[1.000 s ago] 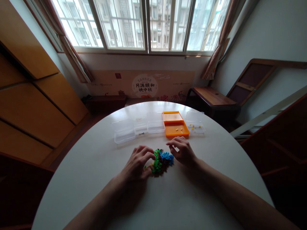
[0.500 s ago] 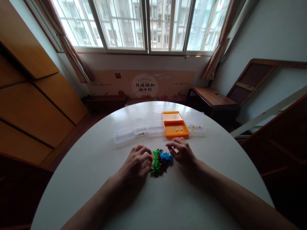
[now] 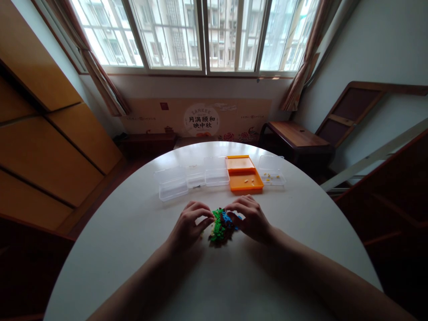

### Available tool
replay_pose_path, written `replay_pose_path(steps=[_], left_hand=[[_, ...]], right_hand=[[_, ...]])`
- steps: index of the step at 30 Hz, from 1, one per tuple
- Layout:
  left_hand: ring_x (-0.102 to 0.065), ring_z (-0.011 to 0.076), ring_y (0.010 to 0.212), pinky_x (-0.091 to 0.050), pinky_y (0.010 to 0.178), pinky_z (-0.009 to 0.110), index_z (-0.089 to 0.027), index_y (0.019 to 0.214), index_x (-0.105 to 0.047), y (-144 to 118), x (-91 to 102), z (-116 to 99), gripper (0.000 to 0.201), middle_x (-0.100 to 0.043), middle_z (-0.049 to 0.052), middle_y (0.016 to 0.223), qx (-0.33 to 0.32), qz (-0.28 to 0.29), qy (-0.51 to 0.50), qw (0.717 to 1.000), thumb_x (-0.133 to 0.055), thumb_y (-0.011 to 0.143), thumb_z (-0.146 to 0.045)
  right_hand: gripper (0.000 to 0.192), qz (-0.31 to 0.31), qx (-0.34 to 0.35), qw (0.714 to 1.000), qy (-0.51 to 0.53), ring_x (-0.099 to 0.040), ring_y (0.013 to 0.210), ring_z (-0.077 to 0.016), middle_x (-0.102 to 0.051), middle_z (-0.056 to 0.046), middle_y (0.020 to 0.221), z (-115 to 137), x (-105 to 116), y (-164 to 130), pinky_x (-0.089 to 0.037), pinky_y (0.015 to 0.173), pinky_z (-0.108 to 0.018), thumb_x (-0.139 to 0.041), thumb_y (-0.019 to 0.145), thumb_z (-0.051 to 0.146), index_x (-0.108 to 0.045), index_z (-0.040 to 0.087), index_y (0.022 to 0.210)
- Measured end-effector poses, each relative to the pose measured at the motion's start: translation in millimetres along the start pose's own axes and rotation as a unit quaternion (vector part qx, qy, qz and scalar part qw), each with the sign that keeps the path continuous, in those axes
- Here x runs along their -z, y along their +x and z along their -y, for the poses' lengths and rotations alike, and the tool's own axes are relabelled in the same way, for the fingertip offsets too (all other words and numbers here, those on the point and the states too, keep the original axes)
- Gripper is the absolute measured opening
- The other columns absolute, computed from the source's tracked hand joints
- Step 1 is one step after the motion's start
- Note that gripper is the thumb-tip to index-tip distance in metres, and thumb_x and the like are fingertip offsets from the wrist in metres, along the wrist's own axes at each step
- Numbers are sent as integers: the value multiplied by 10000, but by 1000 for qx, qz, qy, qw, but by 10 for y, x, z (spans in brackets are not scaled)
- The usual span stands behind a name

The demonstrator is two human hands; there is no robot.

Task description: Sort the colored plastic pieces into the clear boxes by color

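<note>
Round white table (image 3: 133, 249). On it, far side, a row left to right: clear box (image 3: 172, 183), smaller clear box (image 3: 195, 177), clear box (image 3: 217, 173), open orange box (image 3: 244, 174) with a few pale bits inside, clear box (image 3: 272, 174) with small yellow bits. Nearer the middle: a heap of small bricks (image 3: 220, 227), green, blue and dark. Both forearms rest on the top.

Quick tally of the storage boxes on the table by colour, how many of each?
Clear boxes: 4
Orange box: 1
Total: 5, in a row beyond the small-brick pile that both hands touch.
</note>
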State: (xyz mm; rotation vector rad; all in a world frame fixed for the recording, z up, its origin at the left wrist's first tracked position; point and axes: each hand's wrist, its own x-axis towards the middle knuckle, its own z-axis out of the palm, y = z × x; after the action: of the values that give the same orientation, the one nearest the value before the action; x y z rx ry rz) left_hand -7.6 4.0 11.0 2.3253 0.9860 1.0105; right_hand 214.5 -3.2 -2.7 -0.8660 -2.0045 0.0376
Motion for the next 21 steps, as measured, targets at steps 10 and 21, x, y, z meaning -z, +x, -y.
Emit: replay_pose_path(steps=[10, 21], left_hand=[[-590, 172, 806, -476, 744, 297, -185, 785, -682, -8, -113, -92, 169, -652, 51, 806, 20, -16, -71, 997, -604, 860, -315], [-579, 184, 875, -453, 813, 318, -203, 830, -680, -21, -50, -14, 167, -656, 42, 857, 63, -32, -8, 997, -576, 875, -325]], right_hand=[[171, 20, 69, 997, 19, -531, 659, -128, -649, -11, 701, 185, -10, 42, -364, 693, -280, -555, 908, 299, -635, 190, 804], [134, -36, -72, 996, -49, -570, 655, -141, -671, -10, 722, -271, 62, 26, -405, 711, -290, -584, 871, 258, -656, 199, 776]])
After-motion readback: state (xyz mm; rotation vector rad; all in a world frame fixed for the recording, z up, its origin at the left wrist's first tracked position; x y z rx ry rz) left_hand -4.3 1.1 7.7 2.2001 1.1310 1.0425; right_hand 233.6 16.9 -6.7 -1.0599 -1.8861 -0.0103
